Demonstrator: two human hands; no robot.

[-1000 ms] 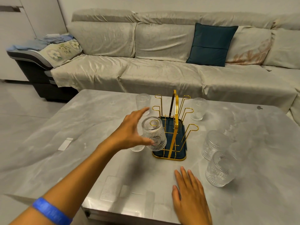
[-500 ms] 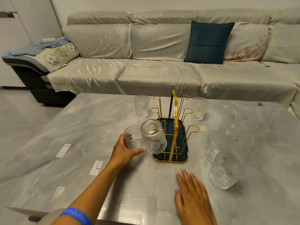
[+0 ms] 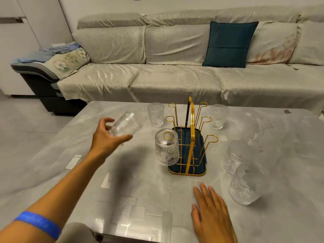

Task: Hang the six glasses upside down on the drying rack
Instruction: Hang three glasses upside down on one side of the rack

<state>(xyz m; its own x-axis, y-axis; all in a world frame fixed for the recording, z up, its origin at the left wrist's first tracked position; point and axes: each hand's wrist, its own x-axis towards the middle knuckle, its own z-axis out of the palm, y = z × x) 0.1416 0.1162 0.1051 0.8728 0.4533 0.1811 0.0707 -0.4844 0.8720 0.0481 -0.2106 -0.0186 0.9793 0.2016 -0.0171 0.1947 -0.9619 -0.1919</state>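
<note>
— From the head camera, how much of the job is done?

— One of six, by my count. A single hung glass (image 3: 167, 147) sits upside down over the nearest prong on the left side of the drying rack (image 3: 190, 137), just beyond the thumb tip of the left hand (image 3: 107, 137) and to its right. The other five gold prongs look bare.

— And that left hand?

— Its fingers (image 3: 106, 120) are curled around a second glass (image 3: 125, 125), thumb underneath, holding it clear of the table (image 3: 87, 172). The glass is tilted and blurred, its mouth facing toward the rack. I judge it is being turned over for a prong, though which prong I cannot tell.

— The right hand?

— The right hand (image 3: 213, 216) lies flat on the table, fingers spread a little and holding nothing. The rack's tray is a short way past its fingertips.

— What is left?

— Four glasses stand on the table untouched. Two near glasses (image 3: 243, 172) sit just right of the right hand's fingertips, touching or nearly so. A far left glass (image 3: 155, 114) stands just beyond the left hand's fingers, and a far right glass (image 3: 218, 116) stands on the other side of the rack. So the held one plus these four remain: five hangings to go.
</note>
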